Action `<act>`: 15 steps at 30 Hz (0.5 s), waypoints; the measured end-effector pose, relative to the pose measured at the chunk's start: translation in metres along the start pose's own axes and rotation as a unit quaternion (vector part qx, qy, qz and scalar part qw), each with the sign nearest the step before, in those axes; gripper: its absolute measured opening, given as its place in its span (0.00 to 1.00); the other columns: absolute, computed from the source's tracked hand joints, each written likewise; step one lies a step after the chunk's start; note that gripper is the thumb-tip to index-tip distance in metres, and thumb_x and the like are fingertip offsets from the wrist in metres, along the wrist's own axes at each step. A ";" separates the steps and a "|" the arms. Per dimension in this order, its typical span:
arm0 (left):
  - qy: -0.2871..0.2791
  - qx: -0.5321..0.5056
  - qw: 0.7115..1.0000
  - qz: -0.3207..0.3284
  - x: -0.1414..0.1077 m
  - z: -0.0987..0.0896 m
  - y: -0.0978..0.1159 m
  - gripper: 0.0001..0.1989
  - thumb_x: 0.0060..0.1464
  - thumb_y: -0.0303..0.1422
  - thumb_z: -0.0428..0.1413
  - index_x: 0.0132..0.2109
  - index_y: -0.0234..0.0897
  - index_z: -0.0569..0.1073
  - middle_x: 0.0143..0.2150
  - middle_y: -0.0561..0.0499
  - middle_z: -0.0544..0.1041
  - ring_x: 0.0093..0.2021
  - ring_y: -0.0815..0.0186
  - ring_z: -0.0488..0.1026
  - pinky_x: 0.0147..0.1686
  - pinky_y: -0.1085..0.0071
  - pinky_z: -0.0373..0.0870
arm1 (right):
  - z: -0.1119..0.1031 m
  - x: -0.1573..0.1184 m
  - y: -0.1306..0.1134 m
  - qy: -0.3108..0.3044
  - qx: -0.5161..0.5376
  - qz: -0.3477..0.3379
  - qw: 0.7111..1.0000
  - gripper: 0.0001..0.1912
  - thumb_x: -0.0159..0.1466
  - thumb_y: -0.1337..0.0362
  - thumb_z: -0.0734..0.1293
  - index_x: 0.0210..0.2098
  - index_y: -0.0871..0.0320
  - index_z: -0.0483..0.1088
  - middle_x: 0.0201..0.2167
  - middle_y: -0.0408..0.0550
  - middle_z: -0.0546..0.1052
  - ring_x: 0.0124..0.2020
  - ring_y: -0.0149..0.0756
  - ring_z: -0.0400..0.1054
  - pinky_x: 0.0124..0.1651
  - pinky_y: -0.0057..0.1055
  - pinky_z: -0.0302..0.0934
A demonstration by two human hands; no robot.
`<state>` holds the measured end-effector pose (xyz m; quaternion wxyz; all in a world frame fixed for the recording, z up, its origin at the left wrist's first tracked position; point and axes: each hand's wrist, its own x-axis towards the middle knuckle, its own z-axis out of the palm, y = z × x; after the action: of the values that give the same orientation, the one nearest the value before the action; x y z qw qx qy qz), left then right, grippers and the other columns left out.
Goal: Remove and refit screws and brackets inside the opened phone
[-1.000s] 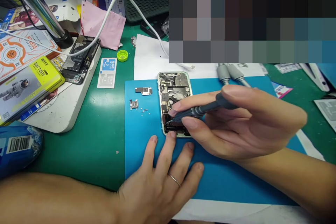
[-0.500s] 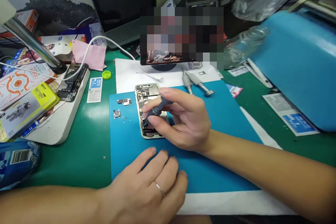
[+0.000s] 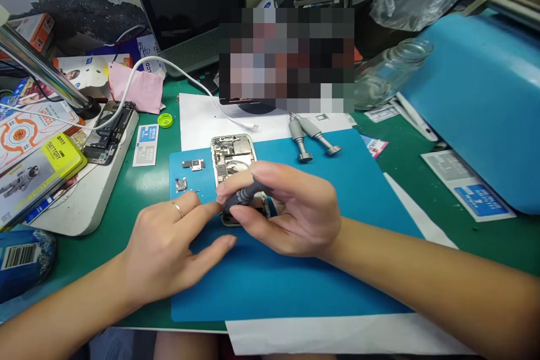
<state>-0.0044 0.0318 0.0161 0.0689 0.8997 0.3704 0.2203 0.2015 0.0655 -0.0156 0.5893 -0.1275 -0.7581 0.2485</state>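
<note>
Left hand: we wear one slim, plain silver-coloured ring.
Right hand: our visible fingers are bare.
Forearms: ours are bare, both sides.

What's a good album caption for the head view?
Right hand holds a dark tool over an opened phone, left hand close by.

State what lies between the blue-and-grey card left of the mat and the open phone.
Head view: from the card, green tabletop, then blue mat bearing a flat metal part and smaller pieces, up to the open phone.
</note>
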 end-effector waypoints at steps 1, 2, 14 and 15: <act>-0.001 -0.004 1.000 0.001 -0.001 0.001 0.001 0.13 0.64 0.38 0.58 0.51 0.34 0.74 0.32 0.52 0.73 0.27 0.67 0.71 0.27 0.70 0.64 | 0.000 0.000 -0.001 -0.002 0.000 -0.003 1.000 0.38 0.64 0.79 0.66 0.70 0.55 0.54 0.50 0.52 0.78 0.48 0.35 0.77 0.51 0.34 0.77; -0.001 -0.007 1.000 0.001 -0.002 0.002 0.002 0.12 0.65 0.37 0.57 0.50 0.34 0.75 0.31 0.53 0.73 0.27 0.67 0.70 0.26 0.70 0.64 | 0.000 0.001 -0.001 -0.006 -0.001 -0.004 1.000 0.38 0.64 0.79 0.66 0.71 0.56 0.54 0.49 0.53 0.78 0.47 0.35 0.77 0.51 0.34 0.77; -0.007 -0.034 0.999 -0.006 -0.003 0.007 -0.003 0.06 0.68 0.29 0.53 0.43 0.36 0.76 0.27 0.56 0.69 0.24 0.71 0.65 0.25 0.70 0.59 | -0.002 0.000 -0.001 -0.025 -0.003 0.020 0.999 0.41 0.63 0.80 0.67 0.72 0.54 0.53 0.50 0.54 0.79 0.47 0.35 0.77 0.51 0.37 0.78; -0.004 -0.026 1.000 -0.003 -0.003 0.007 -0.003 0.07 0.68 0.29 0.53 0.42 0.36 0.76 0.27 0.57 0.68 0.23 0.71 0.64 0.25 0.70 0.59 | -0.002 0.000 -0.001 -0.028 -0.007 0.018 0.999 0.41 0.63 0.80 0.67 0.72 0.53 0.52 0.50 0.53 0.79 0.47 0.35 0.77 0.51 0.36 0.78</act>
<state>-0.0050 0.0318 0.0082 0.0945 0.8975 0.3668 0.2259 0.2037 0.0650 -0.0142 0.5622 -0.1380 -0.7736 0.2578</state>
